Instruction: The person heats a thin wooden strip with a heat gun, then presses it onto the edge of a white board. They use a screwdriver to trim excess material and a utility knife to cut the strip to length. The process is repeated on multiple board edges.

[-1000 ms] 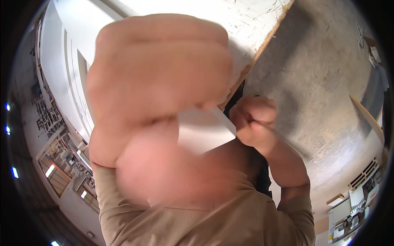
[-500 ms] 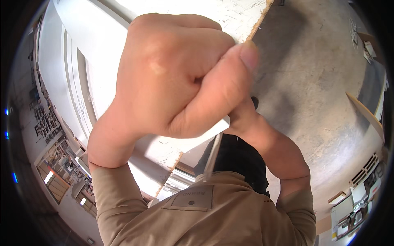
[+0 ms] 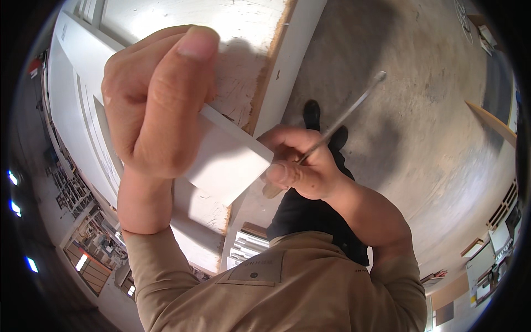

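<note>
My left hand [image 3: 160, 99] is closed in a fist above a white panel [image 3: 227, 160], close to the head view. Its thumb presses on the curled index finger; anything inside the fist is hidden. My right hand [image 3: 304, 160] is closed on a thin metal rod [image 3: 351, 110], which slants up and right over the floor, its far end free. The rod's near end disappears into the fingers. My right thumb and fingers are at the panel's corner; I cannot tell whether they grip it. The panel lies over the worn white workbench [image 3: 243, 83] with its chipped brown edge.
Along the left lie more long white panels [image 3: 77, 88]. Several white strips [image 3: 246, 246] are stacked low beside the bench. Concrete floor [image 3: 420, 122] stretches to the right, where a wooden board [image 3: 489, 122] leans and a pallet [image 3: 502, 205] stands farther back.
My left fist has moved left, uncovering the panel's end and my right hand. The rod, which pointed down toward my shirt, now points up and right.
</note>
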Demonstrator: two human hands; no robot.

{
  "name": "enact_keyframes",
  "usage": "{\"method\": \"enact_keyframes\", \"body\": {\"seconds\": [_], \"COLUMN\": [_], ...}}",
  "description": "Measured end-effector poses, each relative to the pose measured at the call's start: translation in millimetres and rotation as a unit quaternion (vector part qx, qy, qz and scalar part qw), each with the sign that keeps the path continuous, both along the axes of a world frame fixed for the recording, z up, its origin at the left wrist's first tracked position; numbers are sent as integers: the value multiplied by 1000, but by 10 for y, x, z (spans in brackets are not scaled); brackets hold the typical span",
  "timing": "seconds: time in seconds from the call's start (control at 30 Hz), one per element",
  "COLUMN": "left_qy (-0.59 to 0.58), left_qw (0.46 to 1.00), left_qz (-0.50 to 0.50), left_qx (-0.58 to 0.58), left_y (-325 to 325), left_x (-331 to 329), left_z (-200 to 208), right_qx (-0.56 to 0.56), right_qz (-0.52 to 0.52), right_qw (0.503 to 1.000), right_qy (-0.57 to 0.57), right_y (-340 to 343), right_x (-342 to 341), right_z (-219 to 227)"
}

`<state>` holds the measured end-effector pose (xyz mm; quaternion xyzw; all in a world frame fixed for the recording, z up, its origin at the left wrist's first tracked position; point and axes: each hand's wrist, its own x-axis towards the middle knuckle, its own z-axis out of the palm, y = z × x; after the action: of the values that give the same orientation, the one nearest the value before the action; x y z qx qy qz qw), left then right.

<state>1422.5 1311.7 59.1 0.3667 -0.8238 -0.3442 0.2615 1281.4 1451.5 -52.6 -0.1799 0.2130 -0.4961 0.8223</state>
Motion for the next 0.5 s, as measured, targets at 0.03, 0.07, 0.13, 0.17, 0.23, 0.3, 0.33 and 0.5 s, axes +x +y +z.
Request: {"method": "enact_keyframes", "body": {"seconds": [0.03, 0.07, 0.13, 0.17, 0.23, 0.3, 0.33, 0.5], "left_qy": [-6, -19, -36, -42, -10, 27, 29, -75], "left_qw": [1000, 1000, 999, 998, 992, 977, 969, 952], "left_qz": [6, 6, -19, -45, -121, -203, -235, -261], "left_qx": [6, 12, 7, -4, -28, -58, -74, -140], "left_y": [16, 19, 8, 6, 9, 5, 6, 23], "left_x": [-12, -13, -26, -14, -2, -26, -55, -127], "left_z": [14, 28, 18, 14, -54, -145, -151, -48], "right_qx": [3, -19, -153, -216, -277, -328, -330, -322], "right_qz": [13, -22, -43, -54, -122, -167, -162, -155], "right_qw": [1000, 999, 976, 953, 895, 838, 824, 814], "right_qy": [-18, 25, 148, 207, 329, 404, 430, 458], "right_y": [19, 32, 22, -5, -71, -170, -201, -401], "right_x": [29, 119, 88, 96, 134, 169, 186, 181], "right_z": [-55, -53, -184, -222, -238, -260, -246, -223]}}
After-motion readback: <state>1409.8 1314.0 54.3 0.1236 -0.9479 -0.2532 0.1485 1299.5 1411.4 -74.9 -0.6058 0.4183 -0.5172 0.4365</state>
